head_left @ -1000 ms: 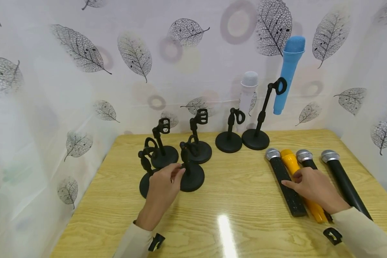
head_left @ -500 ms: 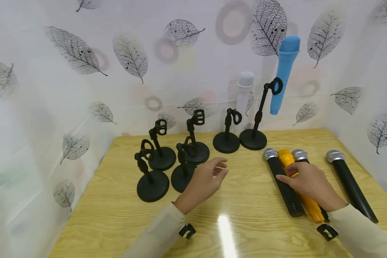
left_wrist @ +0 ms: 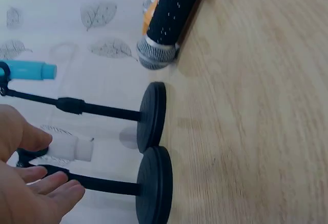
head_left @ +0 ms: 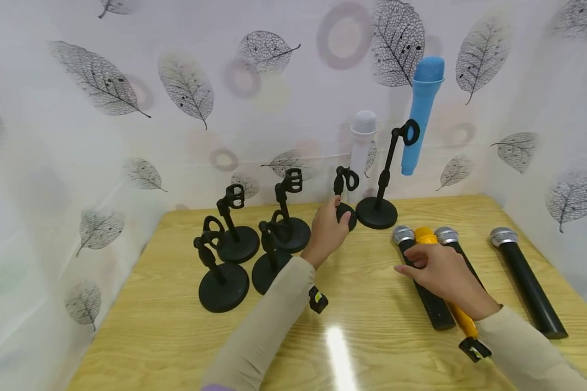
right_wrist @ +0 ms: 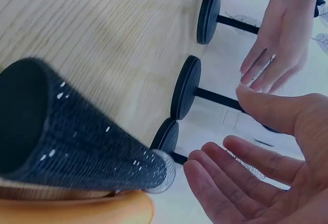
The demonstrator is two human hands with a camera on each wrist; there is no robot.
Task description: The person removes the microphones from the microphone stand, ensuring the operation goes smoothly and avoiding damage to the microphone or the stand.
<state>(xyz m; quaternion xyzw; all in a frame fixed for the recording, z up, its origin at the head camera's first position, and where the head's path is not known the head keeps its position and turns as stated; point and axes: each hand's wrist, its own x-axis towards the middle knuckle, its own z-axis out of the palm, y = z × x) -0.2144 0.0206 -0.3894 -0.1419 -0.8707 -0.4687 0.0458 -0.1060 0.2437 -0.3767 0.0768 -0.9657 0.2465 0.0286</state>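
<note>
My left hand reaches toward the short black stand at the back. In the left wrist view its thumb and fingers are spread apart near that stand's pole; whether they touch it I cannot tell. A white microphone rises at this stand's clip. My right hand hovers over a speckled black microphone and a yellow microphone, its thumb and fingers apart and holding nothing. Beside them lies a black microphone with a silver head, partly hidden by the hand.
A taller stand with a blue microphone at its clip stands at the back. Several black stands with bare clips are grouped at left. Another black microphone lies far right on the wooden table.
My left hand has left the front stands at left and moved right and back to the short stand with the white microphone. My right hand has shifted slightly left, above the microphones.
</note>
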